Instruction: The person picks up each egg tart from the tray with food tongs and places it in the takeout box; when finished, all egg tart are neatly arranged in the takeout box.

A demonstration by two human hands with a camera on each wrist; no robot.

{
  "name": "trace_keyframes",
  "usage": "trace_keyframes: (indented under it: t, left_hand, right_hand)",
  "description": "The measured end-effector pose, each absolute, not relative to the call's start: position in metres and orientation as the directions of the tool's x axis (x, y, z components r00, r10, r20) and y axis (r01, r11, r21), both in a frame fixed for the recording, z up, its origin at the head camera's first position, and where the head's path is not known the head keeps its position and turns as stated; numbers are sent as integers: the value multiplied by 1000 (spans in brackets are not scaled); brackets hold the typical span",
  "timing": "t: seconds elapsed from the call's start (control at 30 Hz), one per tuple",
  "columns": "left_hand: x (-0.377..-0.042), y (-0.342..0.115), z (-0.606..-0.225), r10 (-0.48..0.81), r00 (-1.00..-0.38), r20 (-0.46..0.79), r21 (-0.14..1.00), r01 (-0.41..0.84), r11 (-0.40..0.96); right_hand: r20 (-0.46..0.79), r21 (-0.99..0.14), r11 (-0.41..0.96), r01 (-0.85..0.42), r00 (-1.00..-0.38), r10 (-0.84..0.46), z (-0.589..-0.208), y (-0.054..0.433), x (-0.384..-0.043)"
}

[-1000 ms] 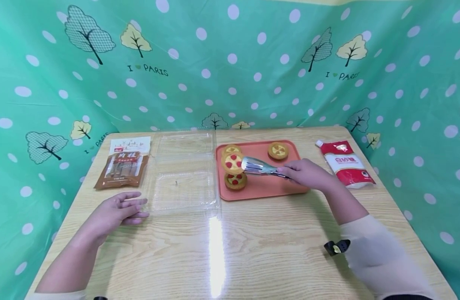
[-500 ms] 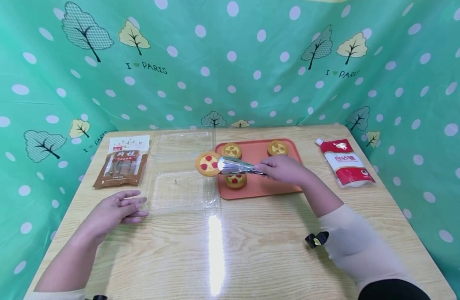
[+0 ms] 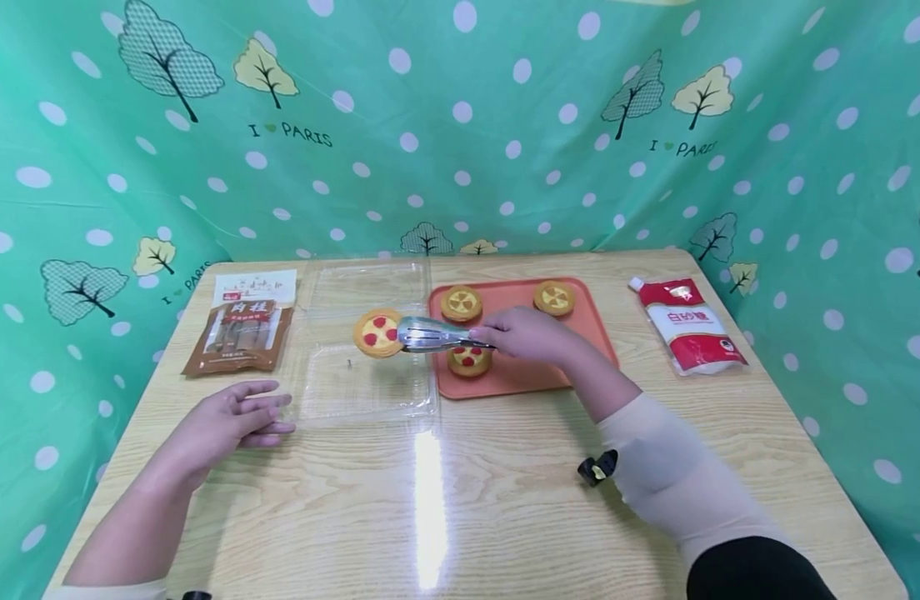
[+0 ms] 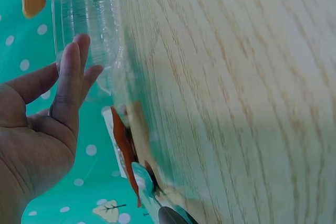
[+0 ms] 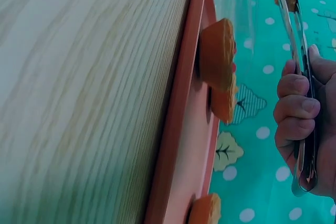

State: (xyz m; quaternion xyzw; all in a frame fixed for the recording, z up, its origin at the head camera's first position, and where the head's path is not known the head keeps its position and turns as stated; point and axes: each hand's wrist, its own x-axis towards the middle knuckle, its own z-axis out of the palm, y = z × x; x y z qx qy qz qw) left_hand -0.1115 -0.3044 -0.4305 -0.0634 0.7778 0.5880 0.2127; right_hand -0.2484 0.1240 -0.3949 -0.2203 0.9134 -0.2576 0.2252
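Note:
My right hand grips metal food tongs, its fingers wrapped round the arms in the right wrist view. In the tong tips is an egg tart with red pieces on top, raised over the clear plastic clamshell box. The box lies with its lid folded back, left of the pink tray. On that tray sit two tarts with brown wedge marks and one red-topped tart. My left hand holds nothing; its loosely extended fingers are by the box's left edge, as the left wrist view also shows.
A brown cinnamon packet lies at the table's back left, behind my left hand. The red and white sugar pouch lies right of the tray. A green polka-dot cloth hangs behind and beside the wooden table.
My right hand has carried the tart in the tongs leftward, from over the tray to over the clear box. The left hand has stayed in place.

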Motion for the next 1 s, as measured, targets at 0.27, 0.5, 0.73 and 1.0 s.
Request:
trace_keyframes:
  t: [0.27,0.5,0.73,1.0]
  left_hand:
    - [-111,-304,-430,150,-899,-411,888,-358,290]
    - [-111,-304,-429,137,-903,-408,884,-353,307]
    - [-112,-303,-429,140,-903,-407,885,-352,304]
    - [-112,-303,-429,134,-899,-418,881,-365,301]
  right_hand:
    - [-330,-519,801,-297,-795,-509,-395,96,-252]
    - [-360,-501,805,-317,-770,-527,-399,73,-254]
    - [-342,-479,791,-380,-749,-567,-402,58,-255]
    - [-391,-435,835,-336,-765,-512,-399,38,-258]
